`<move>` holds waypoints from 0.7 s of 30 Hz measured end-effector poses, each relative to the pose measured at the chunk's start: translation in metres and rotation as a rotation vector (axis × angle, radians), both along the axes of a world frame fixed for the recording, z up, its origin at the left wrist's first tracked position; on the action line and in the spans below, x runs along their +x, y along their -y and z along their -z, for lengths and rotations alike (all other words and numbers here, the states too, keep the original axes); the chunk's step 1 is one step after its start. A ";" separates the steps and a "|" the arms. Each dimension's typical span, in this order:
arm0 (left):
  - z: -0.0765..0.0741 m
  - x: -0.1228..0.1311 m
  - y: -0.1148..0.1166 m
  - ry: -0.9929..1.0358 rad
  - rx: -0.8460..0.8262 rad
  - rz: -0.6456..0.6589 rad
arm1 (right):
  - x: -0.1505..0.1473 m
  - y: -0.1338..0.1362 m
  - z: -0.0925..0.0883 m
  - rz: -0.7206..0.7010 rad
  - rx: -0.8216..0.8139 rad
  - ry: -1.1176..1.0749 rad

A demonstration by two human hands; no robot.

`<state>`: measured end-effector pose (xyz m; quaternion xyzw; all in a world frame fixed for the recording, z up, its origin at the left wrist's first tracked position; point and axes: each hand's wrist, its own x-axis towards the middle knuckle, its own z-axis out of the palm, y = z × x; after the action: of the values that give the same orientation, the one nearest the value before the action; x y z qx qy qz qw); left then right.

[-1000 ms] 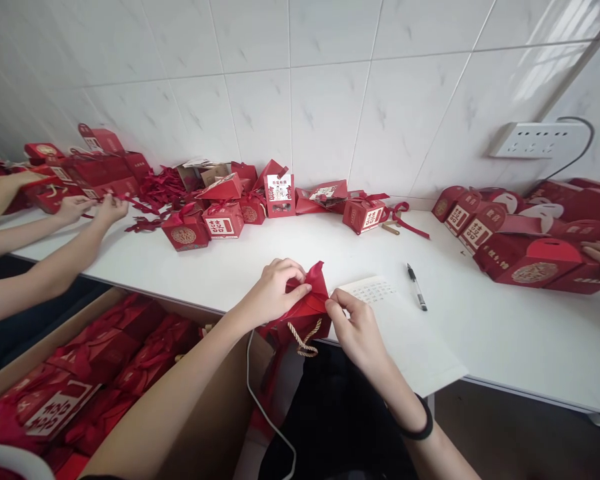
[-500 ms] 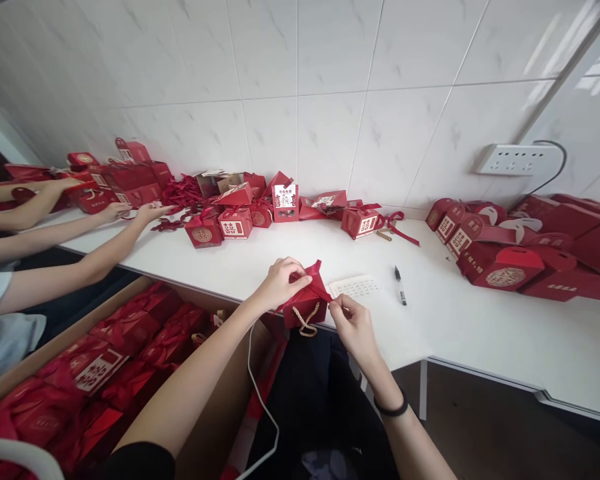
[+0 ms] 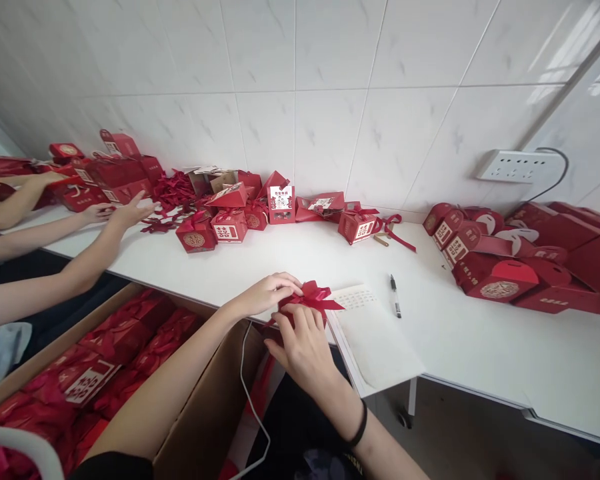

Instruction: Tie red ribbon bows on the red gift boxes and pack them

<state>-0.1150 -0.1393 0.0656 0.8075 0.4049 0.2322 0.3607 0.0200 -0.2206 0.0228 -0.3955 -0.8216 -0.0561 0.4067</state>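
Spreading beyond the fingertips, the white table (image 3: 480, 347) bore a notepad (image 3: 375, 333) just right of them. The right hand (image 3: 303, 343) clasped a red gift box (image 3: 300, 303) with curled fingers, while the left hand (image 3: 267, 293) pinched its ribbon bow (image 3: 316, 292).

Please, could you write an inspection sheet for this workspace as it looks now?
Surface: white table, set against a tiled wall.
Job's things: bow-topped red gift box at the near table edge.
Clutter: small red boxes and loose ribbons by the wall; larger red boxes at right; notepad; pen; cardboard carton of red bags below left.
Hands: left hand pinches the bow; right hand grips the box's near side.
Cables: white cable hangs beside the carton; dark cable at the wall power strip.
Surroundings: other people's arms at work, far left.
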 end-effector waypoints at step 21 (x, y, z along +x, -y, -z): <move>0.022 0.014 0.011 0.073 0.040 -0.166 | -0.008 0.004 0.001 -0.126 -0.002 -0.231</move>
<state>-0.1007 -0.1503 0.0436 0.7691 0.4525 0.2986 0.3384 0.0116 -0.2250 0.0214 -0.3473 -0.7927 0.0162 0.5008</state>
